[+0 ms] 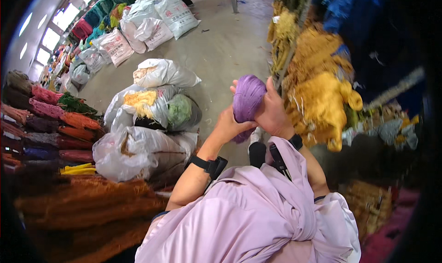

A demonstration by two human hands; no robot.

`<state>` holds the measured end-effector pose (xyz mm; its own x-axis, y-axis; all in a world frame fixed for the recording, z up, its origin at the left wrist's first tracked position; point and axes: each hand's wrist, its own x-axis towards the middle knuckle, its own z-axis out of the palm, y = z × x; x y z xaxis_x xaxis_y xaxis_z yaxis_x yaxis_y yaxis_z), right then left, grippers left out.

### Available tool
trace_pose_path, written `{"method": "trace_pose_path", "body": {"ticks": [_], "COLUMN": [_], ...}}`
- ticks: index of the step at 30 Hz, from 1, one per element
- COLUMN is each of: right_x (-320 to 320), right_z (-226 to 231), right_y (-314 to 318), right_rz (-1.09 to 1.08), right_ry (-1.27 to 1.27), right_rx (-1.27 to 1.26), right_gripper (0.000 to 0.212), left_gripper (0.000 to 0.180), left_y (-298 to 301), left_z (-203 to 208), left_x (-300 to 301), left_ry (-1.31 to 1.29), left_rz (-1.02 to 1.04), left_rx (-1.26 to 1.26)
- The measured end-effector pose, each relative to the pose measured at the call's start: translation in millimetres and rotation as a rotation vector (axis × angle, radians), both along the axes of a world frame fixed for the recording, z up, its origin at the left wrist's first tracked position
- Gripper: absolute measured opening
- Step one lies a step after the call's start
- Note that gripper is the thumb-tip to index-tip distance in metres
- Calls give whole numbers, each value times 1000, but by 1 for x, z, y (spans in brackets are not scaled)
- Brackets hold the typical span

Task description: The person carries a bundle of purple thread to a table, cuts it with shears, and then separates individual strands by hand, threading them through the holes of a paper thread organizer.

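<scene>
Okay, so from my end I've got a purple yarn bundle held up in mid-air in front of the body, nothing under it but floor way below. My left hand is wrapped round its left side, thumb across the near face. My right hand is up against the right side, but some fingers are hidden, so I can't tell if they're actually closed on it.

I'd call this step plain two-handed handling of the bundle. Next move, imo, calls for an even, gentle squeeze so no strands slip loose.

Further out, a pile of white sacks sits on the floor left of my hands, with rows of coloured hanks along the floor's left edge. Mustard yarn is heaped at its right edge, and more stuffed sacks stand toward the far left corner.
</scene>
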<state>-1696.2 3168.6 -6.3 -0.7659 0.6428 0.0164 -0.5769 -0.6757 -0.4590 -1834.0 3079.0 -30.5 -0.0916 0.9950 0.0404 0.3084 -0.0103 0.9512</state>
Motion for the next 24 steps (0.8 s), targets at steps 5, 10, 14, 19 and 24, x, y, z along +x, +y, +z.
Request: {"method": "trace_pose_path", "body": {"ticks": [5, 10, 14, 19, 24], "right_x": [-98, -204, -291, -391, -491], "right_z": [-12, -50, -35, -30, -19], "right_y": [167, 319, 399, 489, 579], "right_rz": [122, 429, 600, 574, 406], "right_ry": [92, -283, -453, -381, -574], "right_rx": [-13, 441, 908, 721, 1222], "right_gripper": [74, 55, 43, 38, 25], "left_gripper": [18, 37, 49, 59, 56], "left_y": [143, 274, 373, 465, 543], "left_z": [-3, 45, 49, 26, 34], "left_x": [-112, -241, -359, -490, -613], "left_ry": [-493, -1254, -1293, -1248, -1342], "left_rz": [141, 117, 164, 124, 146], "left_rx": [-134, 65, 261, 358, 530]}}
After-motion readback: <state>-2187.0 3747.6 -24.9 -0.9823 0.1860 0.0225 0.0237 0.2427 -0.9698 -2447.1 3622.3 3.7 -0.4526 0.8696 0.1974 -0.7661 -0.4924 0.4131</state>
